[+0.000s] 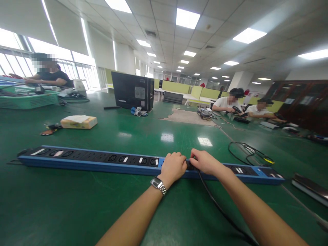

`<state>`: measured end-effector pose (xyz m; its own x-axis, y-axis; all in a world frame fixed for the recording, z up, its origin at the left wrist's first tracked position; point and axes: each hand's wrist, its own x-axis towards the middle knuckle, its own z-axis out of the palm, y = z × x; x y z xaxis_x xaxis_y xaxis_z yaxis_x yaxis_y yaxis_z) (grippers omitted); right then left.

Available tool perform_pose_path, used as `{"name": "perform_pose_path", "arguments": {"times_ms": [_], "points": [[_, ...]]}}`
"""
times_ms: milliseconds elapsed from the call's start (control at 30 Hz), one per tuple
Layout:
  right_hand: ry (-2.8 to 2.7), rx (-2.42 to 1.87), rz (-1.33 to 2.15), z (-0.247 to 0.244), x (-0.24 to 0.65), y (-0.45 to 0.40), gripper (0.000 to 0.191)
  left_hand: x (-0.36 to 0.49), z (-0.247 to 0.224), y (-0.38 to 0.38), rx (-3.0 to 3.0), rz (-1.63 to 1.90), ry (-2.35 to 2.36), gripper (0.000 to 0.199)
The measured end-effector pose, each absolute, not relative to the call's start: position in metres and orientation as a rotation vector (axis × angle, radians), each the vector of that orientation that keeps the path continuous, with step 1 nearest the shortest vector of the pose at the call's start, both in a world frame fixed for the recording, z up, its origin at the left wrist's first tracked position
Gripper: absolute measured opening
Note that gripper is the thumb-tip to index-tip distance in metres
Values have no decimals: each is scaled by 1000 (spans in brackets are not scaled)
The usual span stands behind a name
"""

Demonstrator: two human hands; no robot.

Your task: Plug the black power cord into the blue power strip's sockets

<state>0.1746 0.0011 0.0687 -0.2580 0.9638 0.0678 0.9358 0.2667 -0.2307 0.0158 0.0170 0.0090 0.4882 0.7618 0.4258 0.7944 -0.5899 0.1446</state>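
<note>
A long blue power strip (pixel 87 155) with black sockets and a few white labels lies across the green table. My left hand (pixel 174 166), below a silver wristwatch (pixel 158 185), grips the strip near its middle, fingers curled over the top. Just to its right, my right hand (pixel 205 161) has its fingers closed on a black plug at the strip's sockets; the plug is mostly hidden by the hand. From under that hand a black cable (pixel 212 200) runs down toward the lower right edge. How deep the plug sits cannot be seen.
Behind the strip are a tissue pack (pixel 79 122), a black computer case (pixel 133 90) and a blue-grey bundle (pixel 139 111). A coiled black cable (pixel 246 152) lies at right, near a dark flat object (pixel 311 188). A green basket (pixel 30 99) stands left; people sit farther back.
</note>
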Motion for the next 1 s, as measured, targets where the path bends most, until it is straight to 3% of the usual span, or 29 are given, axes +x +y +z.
{"name": "perform_pose_path", "arguments": {"times_ms": [367,667,1000], "points": [[-2131,-1632,506,48,195,6,14,15,10,17,-2640,-704,-1379,25],[-2159,-1767,219,41,176,-2,9,17,9,16,-2639,-702,-1392,26],[-1942,-1723,197,119,218,-13,19,16,11,17,-2667,-689,-1422,28]]}}
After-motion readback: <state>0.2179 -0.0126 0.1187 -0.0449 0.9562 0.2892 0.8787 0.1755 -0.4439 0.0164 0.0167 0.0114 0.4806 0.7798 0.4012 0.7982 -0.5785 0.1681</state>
